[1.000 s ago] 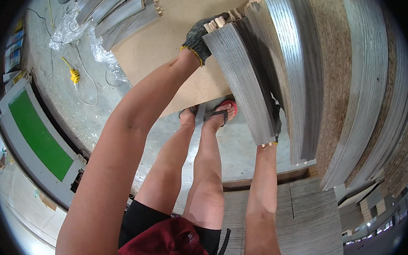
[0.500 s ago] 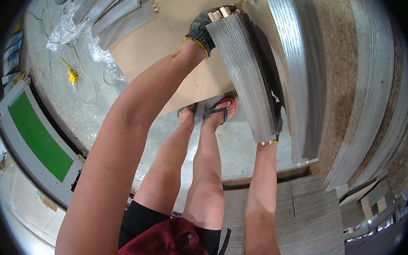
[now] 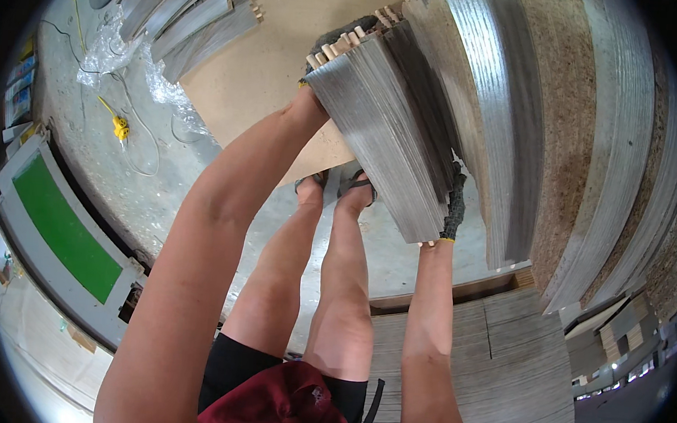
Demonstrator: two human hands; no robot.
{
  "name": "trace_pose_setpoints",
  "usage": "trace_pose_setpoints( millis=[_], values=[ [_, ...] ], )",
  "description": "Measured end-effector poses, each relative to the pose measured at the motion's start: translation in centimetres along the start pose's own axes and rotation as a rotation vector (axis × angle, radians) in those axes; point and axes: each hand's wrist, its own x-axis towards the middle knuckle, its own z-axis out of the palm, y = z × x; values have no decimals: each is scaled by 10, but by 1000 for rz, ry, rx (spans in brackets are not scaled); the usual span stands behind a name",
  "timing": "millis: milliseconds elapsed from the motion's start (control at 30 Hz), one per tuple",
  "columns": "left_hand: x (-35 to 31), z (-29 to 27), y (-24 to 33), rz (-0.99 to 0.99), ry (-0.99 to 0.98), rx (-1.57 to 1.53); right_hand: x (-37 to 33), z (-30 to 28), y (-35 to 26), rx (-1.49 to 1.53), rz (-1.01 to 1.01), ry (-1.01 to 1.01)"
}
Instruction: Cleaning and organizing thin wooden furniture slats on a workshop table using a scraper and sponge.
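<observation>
A grey wood-grain board (image 3: 378, 136) with pale wooden dowels (image 3: 337, 47) along its far end hangs tilted between my hands. My left hand (image 3: 335, 39), in a dark knitted glove with a yellow cuff, is closed round its far end; most of the fingers are hidden behind the board. At the near end my gloved right hand (image 3: 454, 207) grips the right edge, its fingertips out of sight. Close behind this board, on its right, more dark grey boards (image 3: 417, 73) stand with dowels at their far end. How many boards I hold cannot be made out.
Tall stacked panels (image 3: 506, 129) rise on the right. A brown sheet (image 3: 267, 106) lies ahead, with several doweled boards (image 3: 191, 24) at its far left. Clear plastic wrap (image 3: 112, 50) and a yellow cable connector (image 3: 120, 127) lie on the floor. A green-topped machine (image 3: 66, 222) stands left.
The held board has shifted left and slightly towards me, with both hands moving along. Its face looks wider, and more dowels and the dark boards behind it now show.
</observation>
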Motion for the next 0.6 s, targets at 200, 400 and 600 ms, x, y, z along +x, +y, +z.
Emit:
trace_pose_setpoints(
  millis=[200, 400, 600],
  values=[
    [-12, 37, 4, -68, 44, 84, -25, 56, -11, 173, 19, 143],
    [-5, 51, 19, -143, 113, 171, -23, 62, 1, 328, 23, 49],
    [-8, 69, -41, -675, -427, -1741, -23, 75, 18, 436, 7, -18]
  ],
)
